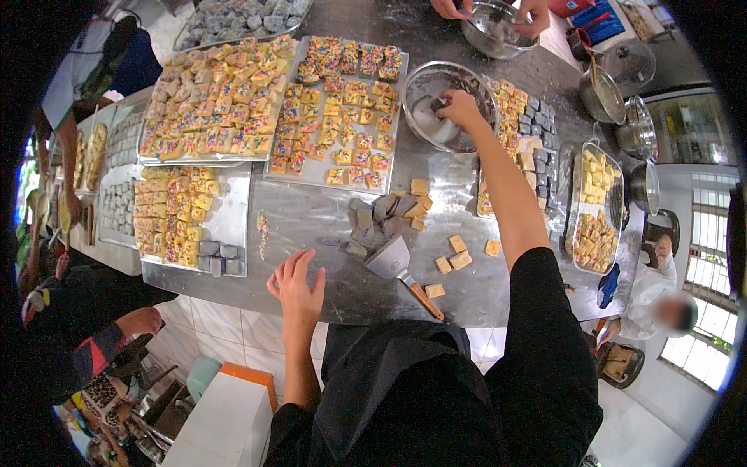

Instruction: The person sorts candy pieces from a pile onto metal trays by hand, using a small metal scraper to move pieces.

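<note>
My right hand reaches into a steel mixing bowl that holds whitish powder, its fingers pinched on a small dark dough piece. Over the near edge of the steel table is my left hand, fingers apart and nothing in it. Between the hands lie grey dough pieces in a heap, with tan dough pieces beside them. A bench scraper with a wooden handle rests against the heap. Several more tan pieces are scattered to its right.
Trays of sprinkle-topped pieces and yellow pieces fill the table's left. Right of the bowl are a tray of grey and tan pieces and a clear container. Another person's hands hold a second bowl. People stand left and right.
</note>
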